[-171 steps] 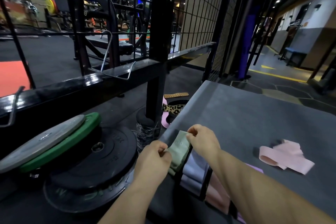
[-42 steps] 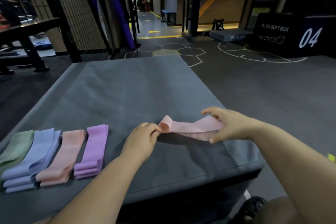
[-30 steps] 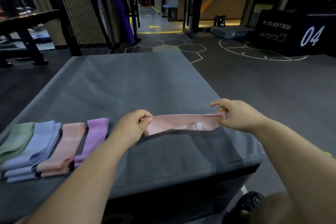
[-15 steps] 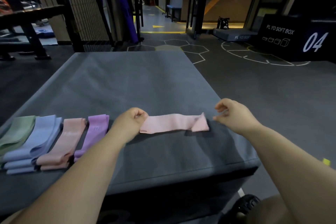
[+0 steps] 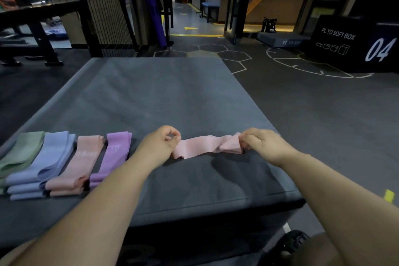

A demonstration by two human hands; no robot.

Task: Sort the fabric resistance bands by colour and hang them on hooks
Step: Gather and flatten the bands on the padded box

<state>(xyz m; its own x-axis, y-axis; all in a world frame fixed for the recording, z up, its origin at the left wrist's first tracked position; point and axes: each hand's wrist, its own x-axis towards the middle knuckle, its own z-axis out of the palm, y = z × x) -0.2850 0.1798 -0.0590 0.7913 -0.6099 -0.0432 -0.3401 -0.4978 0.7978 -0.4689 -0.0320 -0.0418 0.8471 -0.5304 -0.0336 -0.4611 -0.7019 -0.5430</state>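
Two grips hold one pink band (image 5: 200, 147). The left hand (image 5: 159, 144) pinches its left end between thumb and forefinger. The right hand (image 5: 262, 144) pinches the right end, where the fabric is folded over in a twist. Between the hands the band sags onto the near part of the grey padded box (image 5: 172, 97), rumpled and not flat.

To do this step well, I judge the twist should come out first. Roll the right end over until both layers lie one on the other, then draw the hands gently apart so the loop flattens without stretching.

Left of the left hand lies the sorted row, side by side: purple band (image 5: 114, 153), peach band (image 5: 84, 157), blue bands (image 5: 47, 157), and green band (image 5: 19, 153) at the far left. The pink looks paler than the peach, so it likely earns its own place just right of the purple, laid parallel with the others. No hooks show in this view, so hanging is not yet the concern.
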